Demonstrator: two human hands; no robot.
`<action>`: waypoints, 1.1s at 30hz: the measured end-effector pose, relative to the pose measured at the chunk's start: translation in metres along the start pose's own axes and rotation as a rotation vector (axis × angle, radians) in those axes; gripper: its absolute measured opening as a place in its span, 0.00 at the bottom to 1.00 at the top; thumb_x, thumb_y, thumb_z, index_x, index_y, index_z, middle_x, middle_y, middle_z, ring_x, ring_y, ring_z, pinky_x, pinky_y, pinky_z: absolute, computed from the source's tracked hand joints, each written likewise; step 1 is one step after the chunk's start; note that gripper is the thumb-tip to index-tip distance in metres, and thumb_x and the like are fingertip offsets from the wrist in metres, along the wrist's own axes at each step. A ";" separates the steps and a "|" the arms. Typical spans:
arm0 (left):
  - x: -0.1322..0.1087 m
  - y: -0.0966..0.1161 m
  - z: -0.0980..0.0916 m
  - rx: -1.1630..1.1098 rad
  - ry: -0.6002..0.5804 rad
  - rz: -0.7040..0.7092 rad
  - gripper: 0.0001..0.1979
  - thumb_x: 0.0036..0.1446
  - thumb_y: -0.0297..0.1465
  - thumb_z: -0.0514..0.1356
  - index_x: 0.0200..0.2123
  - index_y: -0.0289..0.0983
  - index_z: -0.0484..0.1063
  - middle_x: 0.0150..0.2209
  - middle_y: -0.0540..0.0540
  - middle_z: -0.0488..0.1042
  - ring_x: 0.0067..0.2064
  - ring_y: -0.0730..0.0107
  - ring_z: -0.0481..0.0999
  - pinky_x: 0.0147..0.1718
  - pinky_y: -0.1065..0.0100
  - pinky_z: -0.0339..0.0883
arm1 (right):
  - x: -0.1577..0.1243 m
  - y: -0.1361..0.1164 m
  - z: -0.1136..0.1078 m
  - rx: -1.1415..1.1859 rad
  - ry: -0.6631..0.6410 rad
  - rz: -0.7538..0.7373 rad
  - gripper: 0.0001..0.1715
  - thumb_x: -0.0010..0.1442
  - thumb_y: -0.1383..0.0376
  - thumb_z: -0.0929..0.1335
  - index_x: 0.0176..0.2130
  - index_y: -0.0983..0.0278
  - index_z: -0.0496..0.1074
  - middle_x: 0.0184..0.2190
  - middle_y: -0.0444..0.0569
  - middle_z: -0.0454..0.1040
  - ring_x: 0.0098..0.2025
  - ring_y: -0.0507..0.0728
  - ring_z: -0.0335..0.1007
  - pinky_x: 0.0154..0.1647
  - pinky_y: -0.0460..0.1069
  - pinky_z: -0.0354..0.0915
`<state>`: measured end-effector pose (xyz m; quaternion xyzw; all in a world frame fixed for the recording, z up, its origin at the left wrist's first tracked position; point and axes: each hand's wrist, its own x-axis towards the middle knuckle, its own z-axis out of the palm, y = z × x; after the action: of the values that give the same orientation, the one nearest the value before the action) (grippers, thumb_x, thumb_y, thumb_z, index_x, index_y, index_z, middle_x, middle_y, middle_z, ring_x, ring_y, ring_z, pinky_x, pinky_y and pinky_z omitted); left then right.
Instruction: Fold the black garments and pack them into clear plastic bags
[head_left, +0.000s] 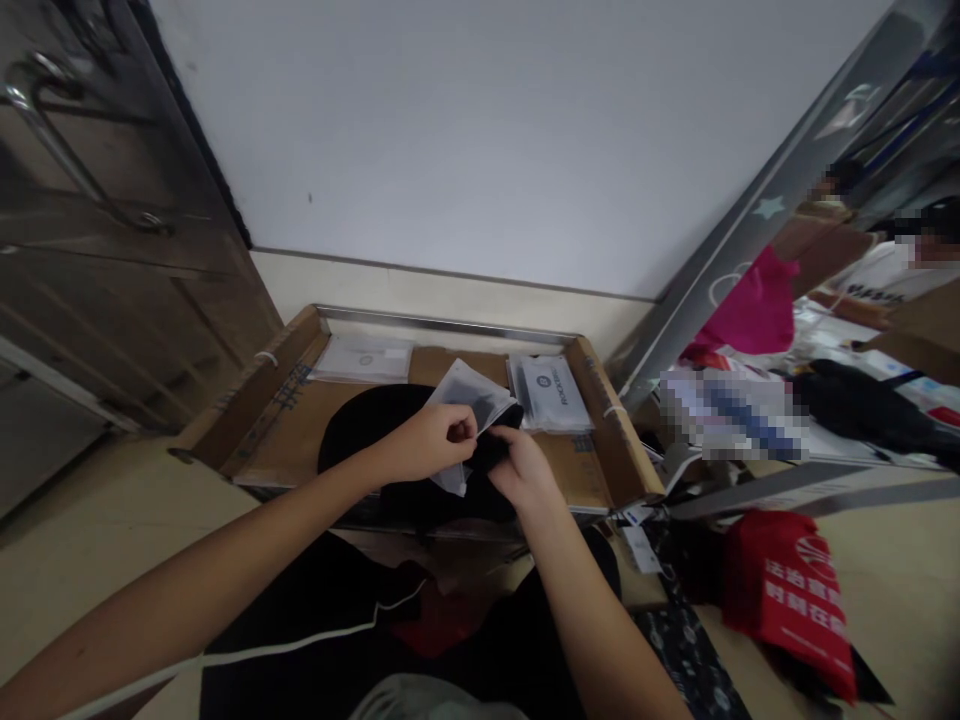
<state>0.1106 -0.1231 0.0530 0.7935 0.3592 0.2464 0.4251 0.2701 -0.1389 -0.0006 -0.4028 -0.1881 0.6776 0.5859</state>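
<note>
Over a shallow cardboard box, my left hand (442, 440) is closed, its fingers pinching the edge of a translucent plastic bag (469, 388). My right hand (525, 468) grips a folded black fabric item (491, 452) at the bag's opening; how much of it lies inside the bag I cannot tell. More black fabric (360, 425) lies under my hands on the cardboard (289, 440). A stack of printed frosted bags (555, 395) sits to the right in the box. Another pile of frosted bags (364, 358) is at its back left.
Behind the box rises a white wall (465, 140). A metal door with a handle (82, 160) stands at left. At right, a cluttered table holds a pink bag (757, 305) and black items (870, 405), with a person behind it. A red printed bag (787, 595) lies below.
</note>
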 end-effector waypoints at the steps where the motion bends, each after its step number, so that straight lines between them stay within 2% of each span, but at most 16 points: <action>1: -0.001 -0.001 0.001 0.030 -0.001 0.004 0.01 0.54 0.28 0.60 0.30 0.37 0.71 0.25 0.53 0.70 0.28 0.73 0.68 0.29 0.70 0.59 | 0.002 0.001 -0.001 0.009 0.015 -0.023 0.12 0.40 0.71 0.70 0.29 0.60 0.70 0.24 0.44 0.75 0.38 0.63 0.78 0.42 0.58 0.74; 5: -0.001 0.001 0.006 0.074 0.043 0.005 0.02 0.54 0.27 0.59 0.30 0.37 0.70 0.25 0.53 0.70 0.29 0.72 0.67 0.29 0.69 0.58 | -0.001 0.009 0.005 -0.024 0.045 -0.133 0.12 0.42 0.69 0.71 0.31 0.58 0.72 0.27 0.44 0.78 0.40 0.62 0.78 0.43 0.55 0.74; 8: 0.003 0.006 0.007 0.046 0.091 0.017 0.03 0.55 0.27 0.58 0.29 0.38 0.68 0.25 0.53 0.69 0.29 0.72 0.67 0.29 0.69 0.58 | -0.004 0.012 0.012 -0.109 -0.016 -0.032 0.07 0.46 0.63 0.71 0.30 0.59 0.74 0.27 0.47 0.78 0.43 0.64 0.78 0.42 0.55 0.73; 10: 0.006 0.008 0.007 0.042 0.096 0.021 0.03 0.54 0.27 0.57 0.28 0.38 0.68 0.25 0.53 0.69 0.29 0.72 0.67 0.29 0.69 0.58 | -0.002 0.011 0.014 -0.116 -0.033 0.044 0.07 0.49 0.59 0.71 0.29 0.60 0.74 0.26 0.49 0.78 0.44 0.64 0.78 0.42 0.55 0.74; 14: 0.006 0.007 0.009 0.073 0.035 0.006 0.03 0.52 0.26 0.57 0.27 0.37 0.69 0.25 0.53 0.70 0.28 0.72 0.67 0.28 0.69 0.57 | 0.010 0.012 0.012 -0.056 0.004 -0.002 0.07 0.49 0.59 0.70 0.29 0.59 0.74 0.27 0.48 0.79 0.44 0.63 0.77 0.42 0.55 0.74; 17: 0.005 0.005 0.010 0.076 0.043 0.009 0.03 0.51 0.25 0.57 0.27 0.37 0.68 0.24 0.53 0.69 0.28 0.72 0.66 0.28 0.69 0.57 | 0.015 0.017 0.010 -0.074 0.048 -0.128 0.08 0.47 0.61 0.70 0.32 0.58 0.72 0.30 0.46 0.78 0.44 0.62 0.76 0.46 0.55 0.73; 20: 0.005 0.004 0.010 0.059 0.092 0.011 0.03 0.51 0.26 0.57 0.26 0.37 0.67 0.24 0.53 0.67 0.28 0.72 0.65 0.28 0.69 0.56 | 0.013 0.019 0.007 -0.236 0.070 -0.389 0.19 0.46 0.65 0.71 0.42 0.57 0.72 0.39 0.44 0.79 0.48 0.59 0.74 0.55 0.55 0.69; 22: 0.006 0.004 0.008 0.053 0.130 0.007 0.03 0.51 0.26 0.57 0.27 0.38 0.67 0.24 0.53 0.68 0.28 0.72 0.66 0.28 0.69 0.56 | 0.012 0.016 0.004 -0.377 0.056 -0.553 0.27 0.46 0.68 0.71 0.48 0.58 0.71 0.47 0.46 0.78 0.54 0.58 0.71 0.61 0.55 0.63; 25: 0.007 0.004 0.008 0.050 0.166 0.008 0.03 0.52 0.26 0.57 0.27 0.38 0.68 0.24 0.53 0.68 0.28 0.72 0.65 0.28 0.69 0.56 | 0.013 0.011 0.000 -0.507 0.050 -0.661 0.33 0.45 0.70 0.73 0.52 0.60 0.71 0.53 0.50 0.76 0.58 0.59 0.68 0.66 0.56 0.58; 28: 0.009 0.003 0.010 0.061 0.186 0.008 0.03 0.52 0.27 0.57 0.27 0.38 0.68 0.24 0.53 0.68 0.28 0.72 0.65 0.28 0.69 0.56 | 0.012 0.006 0.000 -0.548 0.030 -0.559 0.27 0.47 0.68 0.73 0.49 0.61 0.73 0.47 0.48 0.78 0.56 0.60 0.69 0.63 0.57 0.61; 31: 0.015 -0.001 0.008 0.077 0.249 -0.018 0.04 0.54 0.28 0.56 0.27 0.37 0.68 0.24 0.52 0.68 0.28 0.71 0.65 0.29 0.68 0.56 | -0.001 -0.007 0.001 -0.530 -0.074 -0.258 0.18 0.53 0.61 0.73 0.44 0.61 0.77 0.38 0.48 0.80 0.47 0.61 0.74 0.53 0.57 0.69; 33: 0.019 -0.005 0.000 0.052 0.284 -0.036 0.05 0.55 0.29 0.56 0.27 0.37 0.68 0.25 0.52 0.68 0.29 0.71 0.66 0.30 0.68 0.57 | -0.018 -0.023 0.000 -0.533 -0.138 -0.120 0.17 0.54 0.58 0.74 0.44 0.61 0.79 0.36 0.47 0.80 0.41 0.60 0.75 0.47 0.57 0.71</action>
<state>0.1213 -0.1064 0.0502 0.7547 0.4363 0.3392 0.3534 0.2841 -0.1506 0.0220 -0.4834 -0.4227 0.5941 0.4845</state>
